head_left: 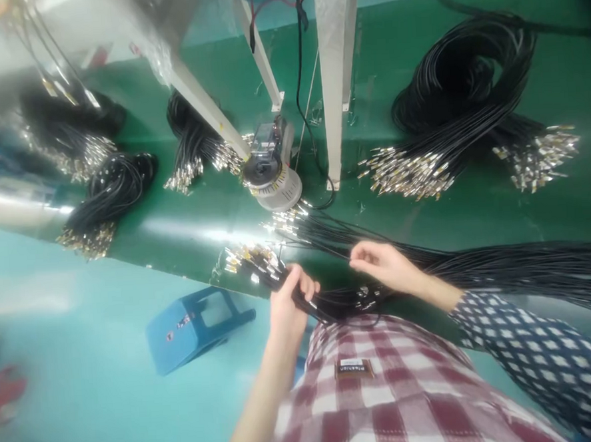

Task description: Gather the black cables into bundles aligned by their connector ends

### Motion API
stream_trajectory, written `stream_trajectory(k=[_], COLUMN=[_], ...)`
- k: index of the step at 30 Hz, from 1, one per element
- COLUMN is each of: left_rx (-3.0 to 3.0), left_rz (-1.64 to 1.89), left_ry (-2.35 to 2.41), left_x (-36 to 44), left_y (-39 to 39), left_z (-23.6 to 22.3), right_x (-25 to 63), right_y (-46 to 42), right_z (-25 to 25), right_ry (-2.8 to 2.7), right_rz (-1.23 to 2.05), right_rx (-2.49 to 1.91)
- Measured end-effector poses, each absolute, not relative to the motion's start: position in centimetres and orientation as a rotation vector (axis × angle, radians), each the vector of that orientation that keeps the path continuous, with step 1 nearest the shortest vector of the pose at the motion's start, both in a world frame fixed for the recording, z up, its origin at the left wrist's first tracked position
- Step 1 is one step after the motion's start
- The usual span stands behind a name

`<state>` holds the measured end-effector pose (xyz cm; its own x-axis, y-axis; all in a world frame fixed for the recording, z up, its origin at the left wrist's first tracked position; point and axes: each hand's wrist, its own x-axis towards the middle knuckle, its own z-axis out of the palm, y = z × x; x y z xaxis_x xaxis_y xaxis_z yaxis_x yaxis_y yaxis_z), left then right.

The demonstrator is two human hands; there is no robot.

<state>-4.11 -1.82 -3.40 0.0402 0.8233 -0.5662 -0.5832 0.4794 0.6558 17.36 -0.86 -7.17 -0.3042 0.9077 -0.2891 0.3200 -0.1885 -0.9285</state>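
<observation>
My left hand (291, 301) is closed around a bundle of thin black cables (268, 269) whose gold metal tips fan out over the near edge of the green bench (425, 213). My right hand (384, 263) pinches a single black cable from a long sheaf of black cables (518, 267) that runs off to the right across the bench. Between and behind the hands, a second fan of gold cable tips (288, 220) lies in front of a small round machine (273, 176).
Several coiled black cable bundles with gold ends lie on the bench: a large one (458, 104) far right, others far left (108, 192) and centre (193, 137). White frame legs (334, 78) rise behind the machine. A blue stool (194, 327) stands on the teal floor below.
</observation>
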Motion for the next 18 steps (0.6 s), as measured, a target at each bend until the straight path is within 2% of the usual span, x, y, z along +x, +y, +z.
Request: stream_trajectory(k=[7,13,15,18], left_rx=[0.293,0.286,0.294,0.319], left_rz=[1.117,1.027,0.985,0.964], left_ry=[1.143,1.12,1.11,1.125], left_x=[-2.9,-3.1,-3.1,-3.0], left_y=[-1.6,-2.6,-2.7,-2.7], left_z=[-2.3,-2.1,-2.0,-1.6], right_x=[20.2,20.7,18.8,14.7], right_y=[-6.8,-6.0,-4.4,-2.2], right_z=[-4.3,-3.3,-2.5,-1.1], right_ry=[-1.636,-1.685,-1.674,-1.648], right_rz=[1.656,2.023,1.974,1.654], right_rx=[-1.414,-1.228,-1.186,-1.321])
